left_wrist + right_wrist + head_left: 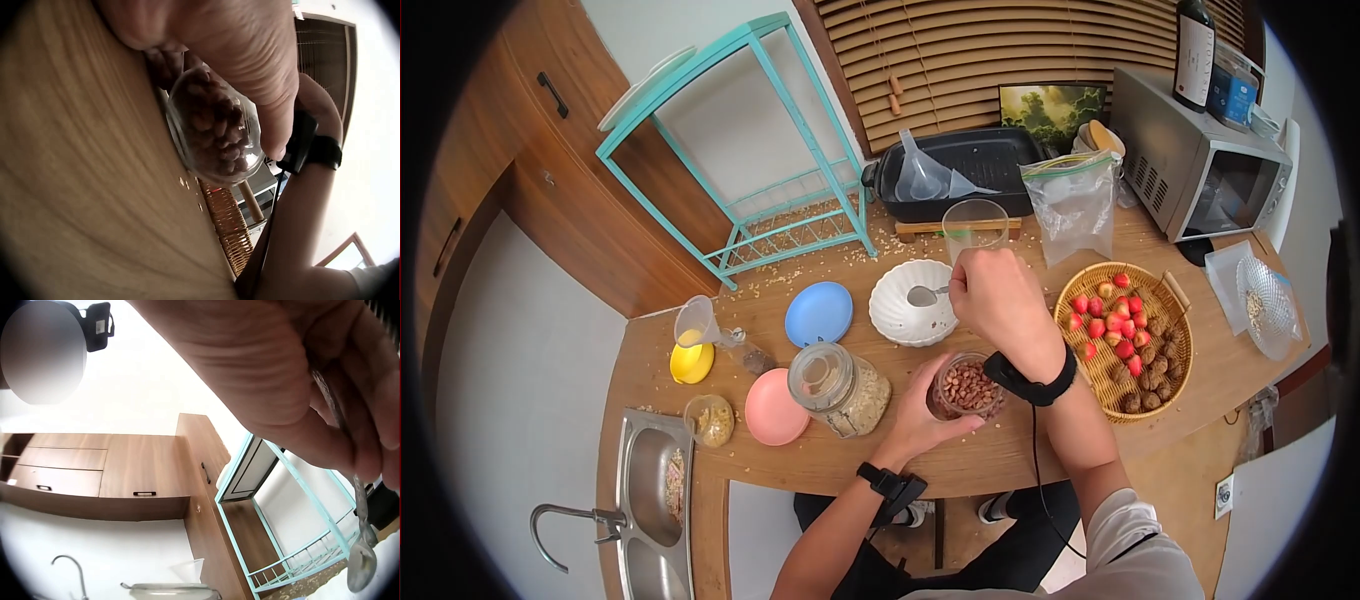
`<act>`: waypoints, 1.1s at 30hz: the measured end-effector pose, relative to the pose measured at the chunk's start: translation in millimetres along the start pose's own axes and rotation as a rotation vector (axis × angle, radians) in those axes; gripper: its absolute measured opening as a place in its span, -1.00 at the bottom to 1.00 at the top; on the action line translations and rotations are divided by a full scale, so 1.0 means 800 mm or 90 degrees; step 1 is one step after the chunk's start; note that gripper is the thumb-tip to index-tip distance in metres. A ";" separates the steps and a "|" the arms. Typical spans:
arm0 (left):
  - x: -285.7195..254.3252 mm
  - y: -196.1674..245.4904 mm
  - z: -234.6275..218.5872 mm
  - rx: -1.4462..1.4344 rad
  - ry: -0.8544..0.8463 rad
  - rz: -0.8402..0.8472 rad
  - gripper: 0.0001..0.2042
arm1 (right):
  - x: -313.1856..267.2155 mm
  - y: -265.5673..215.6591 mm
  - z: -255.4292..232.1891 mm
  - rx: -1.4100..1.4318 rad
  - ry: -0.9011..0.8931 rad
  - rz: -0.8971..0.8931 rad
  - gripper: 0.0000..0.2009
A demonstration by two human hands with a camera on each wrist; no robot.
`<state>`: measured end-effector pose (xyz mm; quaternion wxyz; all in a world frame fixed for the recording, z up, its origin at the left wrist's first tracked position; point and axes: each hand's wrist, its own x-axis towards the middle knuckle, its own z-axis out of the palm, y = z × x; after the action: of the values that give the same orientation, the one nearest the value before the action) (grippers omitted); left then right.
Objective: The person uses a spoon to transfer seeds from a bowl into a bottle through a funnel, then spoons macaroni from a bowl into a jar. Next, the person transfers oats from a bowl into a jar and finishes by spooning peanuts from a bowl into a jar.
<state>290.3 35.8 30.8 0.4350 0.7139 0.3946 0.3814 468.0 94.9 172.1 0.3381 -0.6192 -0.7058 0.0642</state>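
A glass jar of reddish-brown nuts (968, 386) stands near the table's front edge, and the left hand (922, 415) is curled round its side. In the left wrist view the thumb and fingers of that hand (231, 50) hold the jar (215, 125). The right hand (1000, 300) pinches the handle of a metal spoon (922, 296), its bowl over a white fluted bowl (890, 310). In the right wrist view the spoon (361, 565) points downward from the pinching fingers of the right hand (294, 381).
Left lie a lidded oat jar (862, 400), pink plate (777, 408), blue plate (819, 314) and sink (628, 480). Right is a basket of strawberries and walnuts (1072, 375). Behind stand a clear cup (976, 220), plastic bag (1070, 215), black pan (1010, 150), turquoise rack (800, 115) and microwave (1165, 150).
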 end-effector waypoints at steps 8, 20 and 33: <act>0.000 0.000 0.000 -0.027 0.004 0.014 -0.04 | 0.007 0.009 0.023 -0.035 -0.031 -0.006 -0.89; 0.000 0.003 0.000 -0.029 -0.007 -0.002 -0.05 | 0.009 0.011 0.024 -0.070 -0.090 0.026 -0.90; 0.000 -0.001 -0.003 0.005 -0.028 0.021 -0.06 | 0.015 0.023 0.032 -0.151 -0.152 0.047 -0.89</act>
<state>288.4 37.1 30.8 0.4341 0.7303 0.3747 0.3713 468.8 118.1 148.1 0.1737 -0.6682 -0.7204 0.0660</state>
